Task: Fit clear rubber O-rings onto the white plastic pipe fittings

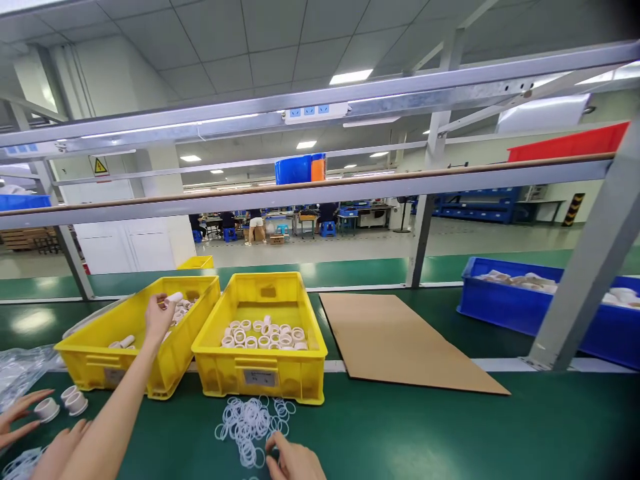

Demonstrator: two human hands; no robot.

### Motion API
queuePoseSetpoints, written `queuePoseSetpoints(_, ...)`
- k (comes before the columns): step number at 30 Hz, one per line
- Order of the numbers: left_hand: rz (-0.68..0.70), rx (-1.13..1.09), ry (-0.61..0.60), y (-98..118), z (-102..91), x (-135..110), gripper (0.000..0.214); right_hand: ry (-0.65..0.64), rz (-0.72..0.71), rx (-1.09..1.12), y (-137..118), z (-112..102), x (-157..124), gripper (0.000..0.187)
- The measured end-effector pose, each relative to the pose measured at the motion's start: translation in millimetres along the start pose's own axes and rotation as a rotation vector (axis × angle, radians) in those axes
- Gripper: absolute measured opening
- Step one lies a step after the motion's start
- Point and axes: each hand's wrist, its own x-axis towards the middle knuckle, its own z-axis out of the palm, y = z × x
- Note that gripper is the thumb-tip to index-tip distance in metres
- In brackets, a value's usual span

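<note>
Green surface (425, 433) spreads before you. Left of your left grip (158, 319), another person's hands (11, 424) are near white collars (76, 403). Yours pinches a white piece (175, 297) over a yellow bin (85, 367); right of it stands a second bin (306, 381). Thin rings (249, 421) lie beside your right grip (296, 461); whether it pinches one, I cannot tell.

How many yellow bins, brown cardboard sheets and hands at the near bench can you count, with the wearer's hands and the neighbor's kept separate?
Yellow bins: 3 (two near, one farther back)
Cardboard sheet: 1
Wearer's hands, left and right: 2
Neighbor's hands: 2
Total: 8
</note>
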Motion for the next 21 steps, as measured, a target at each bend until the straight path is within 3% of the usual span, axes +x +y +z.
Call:
queuePoseSetpoints(3,0.047,-0.203,0.01,21,3.8,-67,0.041,0.08,-0.019,0.025,-6,-15,-10,0.017)
queuePoseSetpoints(6,0.04,-0.398,-0.171,32,18.6,-156,0.043,0.102,-0.04,0.026,-7,-18,-22,0.025)
queuePoseSetpoints(8,-0.126,-0.712,-0.418,36,31.3,-212,0.045,0.074,-0.044,0.008,-2,-15,-30,0.031)
queuePoseSetpoints(11,-0.358,-0.938,-0.61,37,50.1,-274,0.04,0.067,-0.053,0.015,7,-7,-38,0.018)
queuePoseSetpoints(15,-0.455,-1.03,-0.694,34,69.2,-310,0.037,0.094,-0.069,0.078,15,-4,-41,0.007)
queuePoseSetpoints(21,-0.44,-0.882,-0.787,15,80.0,-315,0.041,0.138,-0.021,0.229,23,-20,-36,0.014)
